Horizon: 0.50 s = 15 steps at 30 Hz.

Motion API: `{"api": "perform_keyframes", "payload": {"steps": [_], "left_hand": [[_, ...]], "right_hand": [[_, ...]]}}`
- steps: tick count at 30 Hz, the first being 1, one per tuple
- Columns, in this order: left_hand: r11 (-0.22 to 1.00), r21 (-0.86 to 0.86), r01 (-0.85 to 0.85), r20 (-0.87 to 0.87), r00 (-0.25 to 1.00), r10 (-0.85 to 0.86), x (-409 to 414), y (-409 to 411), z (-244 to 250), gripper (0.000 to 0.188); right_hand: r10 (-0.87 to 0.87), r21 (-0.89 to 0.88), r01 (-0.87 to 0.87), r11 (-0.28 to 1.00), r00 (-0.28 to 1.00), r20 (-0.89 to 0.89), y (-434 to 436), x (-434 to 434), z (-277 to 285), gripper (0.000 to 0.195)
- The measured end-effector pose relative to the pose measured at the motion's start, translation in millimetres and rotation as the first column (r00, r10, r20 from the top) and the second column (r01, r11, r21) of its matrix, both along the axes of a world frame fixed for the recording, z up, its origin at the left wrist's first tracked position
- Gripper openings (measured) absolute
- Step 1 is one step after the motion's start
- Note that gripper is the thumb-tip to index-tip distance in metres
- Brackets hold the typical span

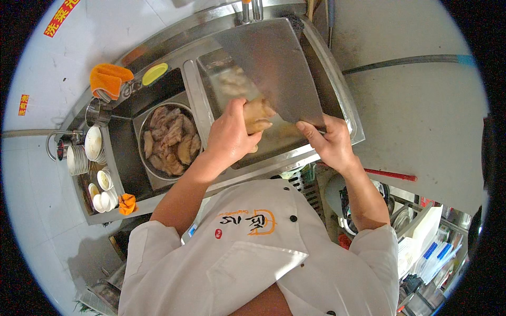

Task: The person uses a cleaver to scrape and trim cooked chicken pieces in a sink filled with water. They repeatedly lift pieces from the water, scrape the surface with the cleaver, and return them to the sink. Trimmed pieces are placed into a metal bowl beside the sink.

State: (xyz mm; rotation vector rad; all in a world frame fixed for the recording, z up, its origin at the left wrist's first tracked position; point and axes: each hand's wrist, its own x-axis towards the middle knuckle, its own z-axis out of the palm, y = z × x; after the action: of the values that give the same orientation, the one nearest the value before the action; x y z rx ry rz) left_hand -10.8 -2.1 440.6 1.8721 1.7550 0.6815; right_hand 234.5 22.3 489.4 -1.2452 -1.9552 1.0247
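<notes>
My left hand (234,128) holds pale yellowish chunks of what looks like meat (257,114) above the right sink basin (209,71). The corner of a flat stainless steel sheet (276,67) is pinched between the thumb and fingers of my right hand (330,140). That sheet slants over the right basin and hides part of it. Cloudy water fills the basin below, with more pale pieces (233,81) in it. To the left, a round metal bowl (141,158) full of brownish meat pieces (172,136) stands in another basin.
An orange cloth (108,79) and a yellow-green dish (155,74) lie along the sink's back left rim. Stacked white bowls (94,142) and plates (78,160) stand at the left end. Another orange cloth (127,204) is at the front left corner. Shelving (419,237) stands at the lower right.
</notes>
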Motion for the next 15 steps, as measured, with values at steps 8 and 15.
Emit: {"api": "perform_keyframes", "payload": {"steps": [8,15], "left_hand": [[0.958,-0.28,0.069,0.469,0.88,0.073,-2.0,6.2,-6.4,0.058],[0.977,-0.075,0.199,0.374,0.914,-0.158,-9.5,0.6,-32.7,0.034]], "right_hand": [[0.004,0.436,-0.061,0.898,0.992,0.13,-1.0,-11.6,-19.3,0.043],[-0.014,0.532,-0.11,0.84,0.974,0.225,-15.1,-39.5,-21.5,0.065]]}}
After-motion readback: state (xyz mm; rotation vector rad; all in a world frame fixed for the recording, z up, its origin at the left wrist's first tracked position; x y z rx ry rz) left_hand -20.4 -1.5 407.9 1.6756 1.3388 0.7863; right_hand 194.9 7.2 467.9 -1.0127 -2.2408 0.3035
